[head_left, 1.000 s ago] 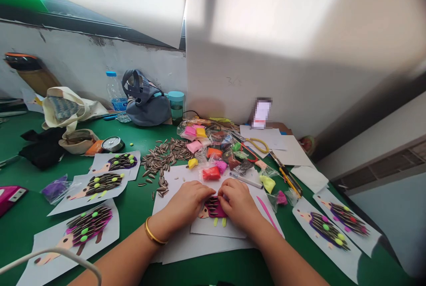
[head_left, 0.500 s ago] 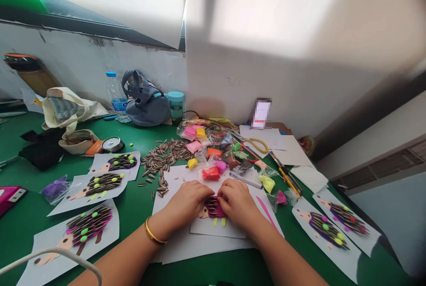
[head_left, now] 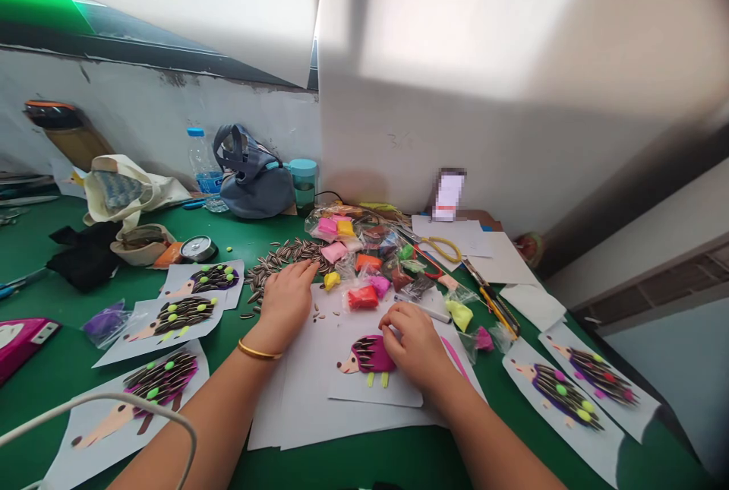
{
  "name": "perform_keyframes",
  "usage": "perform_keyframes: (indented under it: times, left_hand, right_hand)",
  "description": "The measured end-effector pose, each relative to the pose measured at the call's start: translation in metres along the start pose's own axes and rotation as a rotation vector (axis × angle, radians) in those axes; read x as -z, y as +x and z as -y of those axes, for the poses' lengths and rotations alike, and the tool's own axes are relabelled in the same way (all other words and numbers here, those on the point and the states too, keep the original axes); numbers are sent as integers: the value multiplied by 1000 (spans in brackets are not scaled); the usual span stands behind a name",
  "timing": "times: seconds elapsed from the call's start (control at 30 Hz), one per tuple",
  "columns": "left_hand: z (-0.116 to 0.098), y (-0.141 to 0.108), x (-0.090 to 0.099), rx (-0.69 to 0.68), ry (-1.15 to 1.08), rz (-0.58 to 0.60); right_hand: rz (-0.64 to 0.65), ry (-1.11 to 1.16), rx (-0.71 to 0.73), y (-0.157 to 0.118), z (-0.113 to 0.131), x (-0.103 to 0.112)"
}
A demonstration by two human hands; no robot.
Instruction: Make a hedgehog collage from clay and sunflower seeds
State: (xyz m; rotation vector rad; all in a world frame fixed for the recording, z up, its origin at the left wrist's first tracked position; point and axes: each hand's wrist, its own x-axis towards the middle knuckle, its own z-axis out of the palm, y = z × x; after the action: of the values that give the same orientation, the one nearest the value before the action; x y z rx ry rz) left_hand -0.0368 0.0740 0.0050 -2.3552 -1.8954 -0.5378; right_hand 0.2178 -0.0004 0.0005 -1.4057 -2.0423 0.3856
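Observation:
My left hand (head_left: 289,301) lies over the near right side of a heap of striped sunflower seeds (head_left: 267,271), its fingers stretched forward among them; whether a seed is between the fingertips is hidden. My right hand (head_left: 414,339) rests on a small white paper (head_left: 370,393), beside a clay hedgehog (head_left: 373,352). Its fingers are curled towards the thumb, and anything in them is hidden. The hedgehog has a magenta body, a pale peach face pointing left and yellow-green legs. Sunflower seeds stand as spines on the left part of its body; my right hand covers its right end.
Bagged coloured clay (head_left: 364,297), scissors (head_left: 445,248) and a utility knife (head_left: 494,306) lie beyond my hands. Finished hedgehog cards lie left (head_left: 187,317) and right (head_left: 555,399). A white cable (head_left: 114,397) arcs at lower left. Bags and bottles stand along the wall.
My left hand has moved from the hedgehog up and left to the seed heap. The right hand has shifted slightly right, uncovering more of the magenta body. The view has turned slightly.

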Motion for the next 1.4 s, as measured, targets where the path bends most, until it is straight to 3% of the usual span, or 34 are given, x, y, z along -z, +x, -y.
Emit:
perform_keyframes:
  times: [0.2,0.63,1.13,1.27,1.4]
  left_hand:
    - [4,8,-1,-5,117,77]
    - [-2,10,-6,38,266,38]
    - [5,10,-1,69,215,107]
    - [0,9,3,96,193,69]
    - [-12,5,14,36,12,-3]
  right_hand:
    - [21,7,-22,0,2,0]
    - [41,8,-12,1,1,1]
    - [7,45,-25,1,4,4]
    - [-6,50,-20,1,3,4]
    - [-23,53,-16,1,2,4]
